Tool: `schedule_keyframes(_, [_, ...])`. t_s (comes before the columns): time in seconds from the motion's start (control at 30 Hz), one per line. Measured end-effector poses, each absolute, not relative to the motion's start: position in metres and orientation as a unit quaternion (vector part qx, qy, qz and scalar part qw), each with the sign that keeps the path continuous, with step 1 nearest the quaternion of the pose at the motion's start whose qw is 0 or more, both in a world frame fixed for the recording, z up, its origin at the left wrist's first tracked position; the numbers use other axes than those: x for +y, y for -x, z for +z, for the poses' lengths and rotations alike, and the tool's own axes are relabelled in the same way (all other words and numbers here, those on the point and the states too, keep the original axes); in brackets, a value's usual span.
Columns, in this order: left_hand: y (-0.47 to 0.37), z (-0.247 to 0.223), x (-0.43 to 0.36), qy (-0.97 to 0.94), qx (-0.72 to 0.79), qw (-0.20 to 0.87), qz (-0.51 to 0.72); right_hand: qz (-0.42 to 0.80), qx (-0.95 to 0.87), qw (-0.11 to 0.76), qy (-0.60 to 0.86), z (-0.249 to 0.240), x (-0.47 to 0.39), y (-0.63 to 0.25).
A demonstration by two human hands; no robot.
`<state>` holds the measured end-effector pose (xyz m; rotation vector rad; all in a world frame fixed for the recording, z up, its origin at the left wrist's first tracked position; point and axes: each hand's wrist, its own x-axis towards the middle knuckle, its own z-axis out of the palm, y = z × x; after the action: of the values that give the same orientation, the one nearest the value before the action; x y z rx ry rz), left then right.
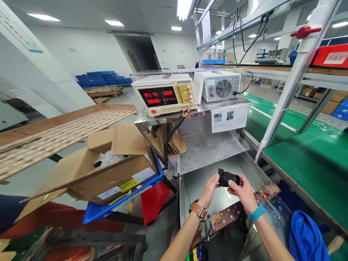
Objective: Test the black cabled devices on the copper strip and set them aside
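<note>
"Black cylindrical part (227, 178): state its position."

"Raised above the metal tray (188, 192), lying roughly crosswise between both hands. One end, at right, shows a round opening."

"Condition of the hands?"

"Left hand (208, 190) grips the left end with its fingertips. Right hand (244, 194) is closed about the right end, thumb on the near side. Fingers behind the part are partly hidden."

"Wrists?"

"Left carries a watch on a brown strap (196, 208); right, a blue band (257, 212)."

"Nearby items?"

"A reddish-brown strip (224, 216), dotted with fasteners, crosses the tray below the hands. A clear panel (212, 152) sits beyond them. On the shelf above stands a power supply (157, 85), red digits lit, 0.000 at lower left; a dark cable (174, 130) drops from its front terminals. Beside it is a grey unit with a fan (223, 87)."

"To the sides?"

"Left: an open cardboard box (108, 181) on a blue tray (95, 212). Right: a green worktop (307, 163), with blue cloth (307, 235) near its lower edge."
</note>
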<state>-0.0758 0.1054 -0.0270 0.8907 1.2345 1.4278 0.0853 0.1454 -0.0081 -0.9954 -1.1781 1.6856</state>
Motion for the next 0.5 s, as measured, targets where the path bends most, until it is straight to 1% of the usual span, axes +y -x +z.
schedule_keyframes(0.1, [0.068,-0.030,0.109,-0.373,0.536,0.455,0.605,0.660,-0.476,0.421,0.401,-0.008,0.145,-0.085])
schedule_keyframes(0.23, [0.063,-0.031,0.112,-0.388,0.565,0.418,0.596,0.608,-0.538,0.424,0.402,-0.016,0.144,-0.084])
schedule_keyframes(0.37, [0.062,-0.031,0.112,-0.393,0.564,0.425,0.590,0.594,-0.539,0.435,0.408,-0.024,0.142,-0.081])
schedule_keyframes(0.5, [0.060,-0.040,0.114,-0.357,0.563,0.452,0.593,0.587,-0.547,0.428,0.416,-0.018,0.140,-0.083])
